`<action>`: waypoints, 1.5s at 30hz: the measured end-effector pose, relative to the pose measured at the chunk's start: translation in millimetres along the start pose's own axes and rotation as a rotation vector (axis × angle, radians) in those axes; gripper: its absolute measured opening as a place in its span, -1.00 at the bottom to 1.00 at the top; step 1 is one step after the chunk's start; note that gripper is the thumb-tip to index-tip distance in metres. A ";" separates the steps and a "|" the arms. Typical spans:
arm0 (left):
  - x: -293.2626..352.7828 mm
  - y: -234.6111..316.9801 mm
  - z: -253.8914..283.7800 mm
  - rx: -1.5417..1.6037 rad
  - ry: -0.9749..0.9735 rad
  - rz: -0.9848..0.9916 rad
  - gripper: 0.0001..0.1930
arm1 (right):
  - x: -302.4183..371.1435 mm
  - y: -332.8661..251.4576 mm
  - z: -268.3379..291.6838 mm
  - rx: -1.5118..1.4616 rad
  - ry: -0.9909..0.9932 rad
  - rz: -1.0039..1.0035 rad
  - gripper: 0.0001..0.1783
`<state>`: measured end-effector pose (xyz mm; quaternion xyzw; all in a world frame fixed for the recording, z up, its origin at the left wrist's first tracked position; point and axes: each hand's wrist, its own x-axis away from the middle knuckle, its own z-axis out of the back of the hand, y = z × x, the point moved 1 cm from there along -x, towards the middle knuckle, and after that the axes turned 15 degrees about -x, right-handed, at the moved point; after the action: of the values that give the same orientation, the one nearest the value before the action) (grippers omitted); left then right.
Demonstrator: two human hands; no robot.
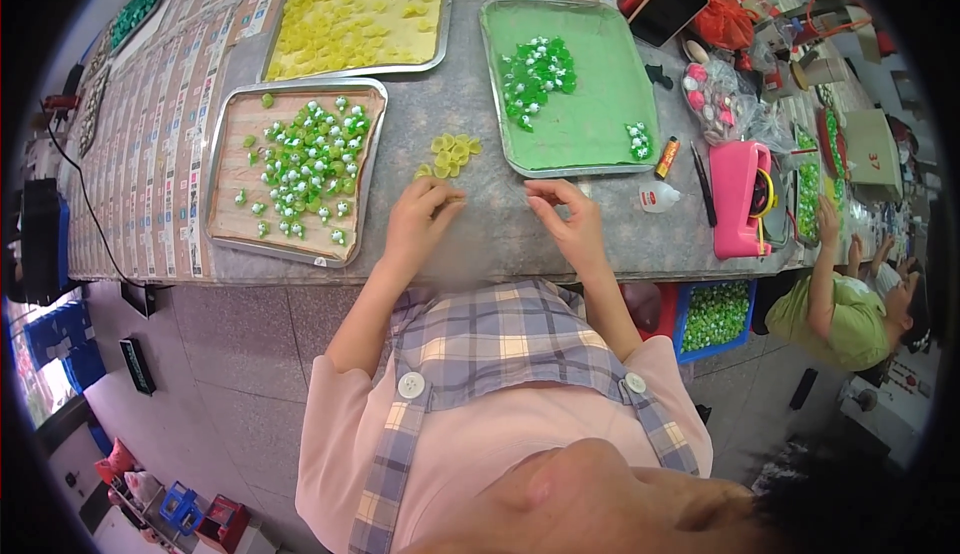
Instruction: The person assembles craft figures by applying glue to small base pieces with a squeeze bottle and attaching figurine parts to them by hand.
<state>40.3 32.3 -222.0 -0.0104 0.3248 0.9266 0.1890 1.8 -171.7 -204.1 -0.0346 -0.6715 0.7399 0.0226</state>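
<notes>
My left hand [422, 222] is at the table's near edge with thumb and fingertips drawn together; anything in that pinch is too small to make out. Just beyond it lies a small pile of yellow translucent petal-shaped pieces [452, 154]. To the right, my right hand [570, 222] has its fingers curled and its thumb close to the index finger. Whatever it may hold does not show. A metal tray [228, 169] left of my hands carries green pieces with white eye-like beads [308, 159]. Beyond my right hand, a green-lined tray [600, 84] bears green beaded pieces [538, 69] in clusters.
A third tray [440, 54] at the back holds yellow pieces [345, 14]. On the right are a glue bottle [658, 197], an orange tube [667, 157], a black pen-like tool [704, 184], a pink tape dispenser [738, 204] and a phone [668, 11]. A co-worker [835, 314] sits farther right.
</notes>
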 end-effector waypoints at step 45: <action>-8.6 33.6 -6.5 1.779 -0.335 0.461 -0.60 | 26.2 38.6 111.7 0.455 0.762 0.087 -0.52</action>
<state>35.7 1.3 -205.8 0.3365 0.8775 0.3413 -0.0169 -33.0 -284.1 -232.3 -0.3271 -0.4332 0.8035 0.2446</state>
